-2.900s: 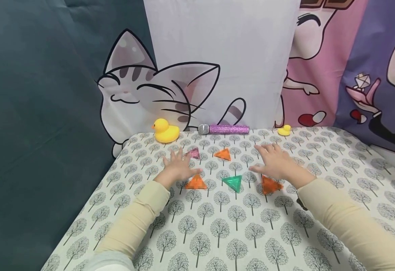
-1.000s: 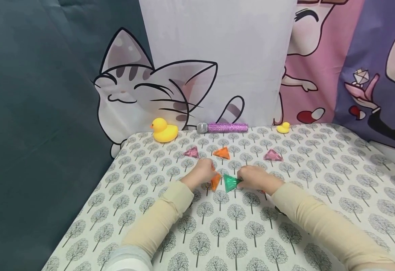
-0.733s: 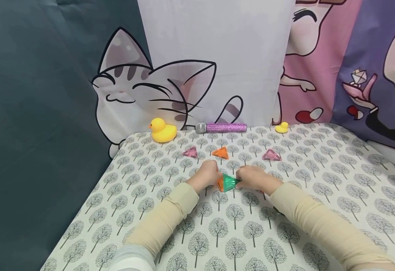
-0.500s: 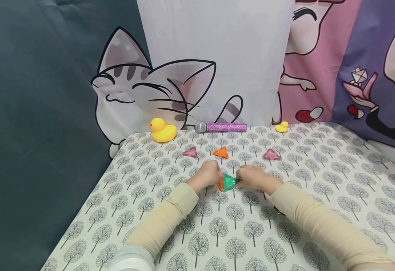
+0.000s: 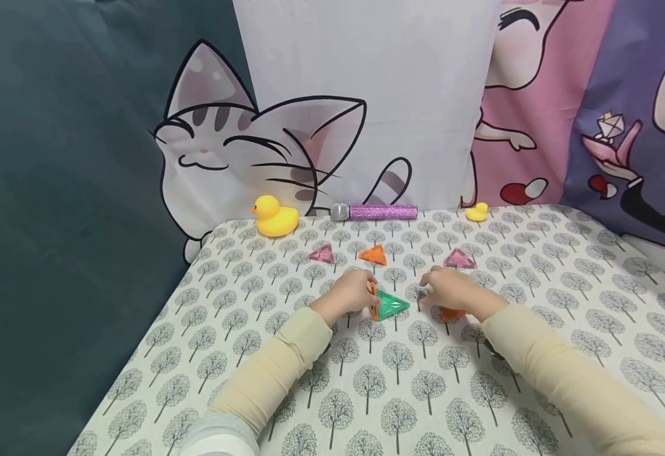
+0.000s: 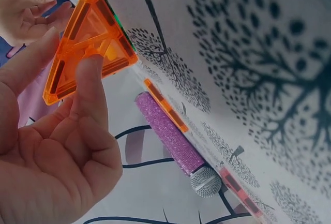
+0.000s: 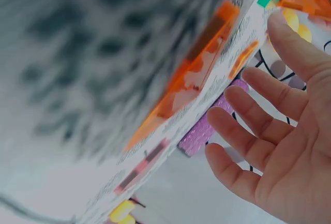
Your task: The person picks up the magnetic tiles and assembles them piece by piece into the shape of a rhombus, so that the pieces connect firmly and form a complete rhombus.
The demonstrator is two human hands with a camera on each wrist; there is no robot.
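My left hand (image 5: pixel 348 294) pinches an orange triangular magnetic tile (image 6: pixel 93 48) between thumb and fingers. It stands on edge, seen nearly side-on in the head view. Flat on the tablecloth, a green triangular magnetic tile (image 5: pixel 392 305) lies with one side against the foot of that orange tile. My right hand (image 5: pixel 456 292) is just right of the green tile, holding nothing; its fingers are spread and loosely bent in the right wrist view. Beneath it lies a darker orange triangular tile (image 5: pixel 452 314), partly hidden by the hand.
Farther back lie a pink tile (image 5: pixel 323 254), an orange tile (image 5: pixel 374 254) and another pink tile (image 5: pixel 460 258). Along the far edge are a large yellow duck (image 5: pixel 276 218), a purple glitter microphone (image 5: pixel 382 212) and a small duck (image 5: pixel 477 212). Tree-print cloth (image 5: pixel 367 405) covers the table.
The left hand took up the orange tile and brought it upright against the green one. The right hand gripped the green tile, then let go and moved right.
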